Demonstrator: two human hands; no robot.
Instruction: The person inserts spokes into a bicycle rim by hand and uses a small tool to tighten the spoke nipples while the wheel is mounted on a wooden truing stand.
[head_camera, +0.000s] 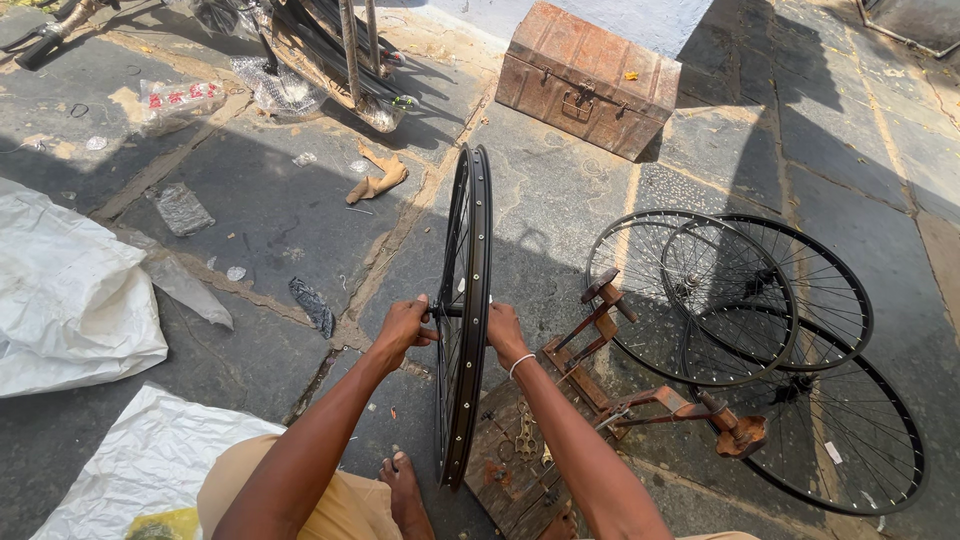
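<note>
Holding a wheel upright by its hub

Standing edge-on between the arms, the wheel (464, 310) rests its lower rim near the bare foot (405, 490). Left hand (405, 328) is closed on the axle end at the hub; right hand (505, 335) grips the opposite end, wristband on. Rusty stand (640, 390) sits just right of it, three more wheels (760, 340) lying flat beyond. Metal box (590, 78) far ahead, white sacks (70, 290) left.
</note>
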